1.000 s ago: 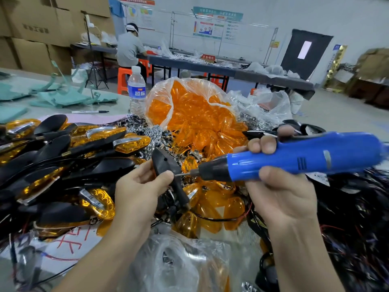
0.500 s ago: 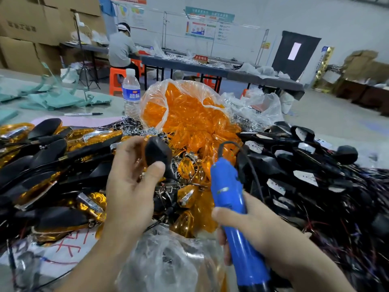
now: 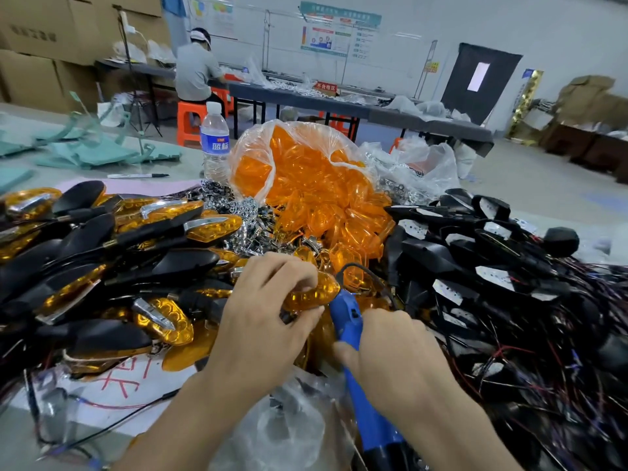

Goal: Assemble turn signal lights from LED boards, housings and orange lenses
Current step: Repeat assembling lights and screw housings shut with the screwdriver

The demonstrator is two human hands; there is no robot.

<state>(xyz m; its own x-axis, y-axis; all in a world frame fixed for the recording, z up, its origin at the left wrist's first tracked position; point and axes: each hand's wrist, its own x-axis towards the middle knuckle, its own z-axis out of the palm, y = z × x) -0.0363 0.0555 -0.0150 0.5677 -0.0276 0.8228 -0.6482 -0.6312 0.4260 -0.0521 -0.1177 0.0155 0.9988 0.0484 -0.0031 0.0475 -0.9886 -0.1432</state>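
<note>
The left hand (image 3: 268, 321) is clamped on a turn signal (image 3: 311, 294), just in front of the lens bag (image 3: 306, 171); the right hand (image 3: 390, 348) grips the blue screwdriver (image 3: 356, 368). Best kept steady, lens seated flush.

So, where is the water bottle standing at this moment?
In the head view the water bottle stands upright at the far centre-left of the table, just left of the clear bag of orange lenses and right of the black marker pen.

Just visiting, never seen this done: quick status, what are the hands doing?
Left hand grips turn signal, orange lens up. Right hand holds blue screwdriver, tip down. Loose parts crowd all around.
</note>
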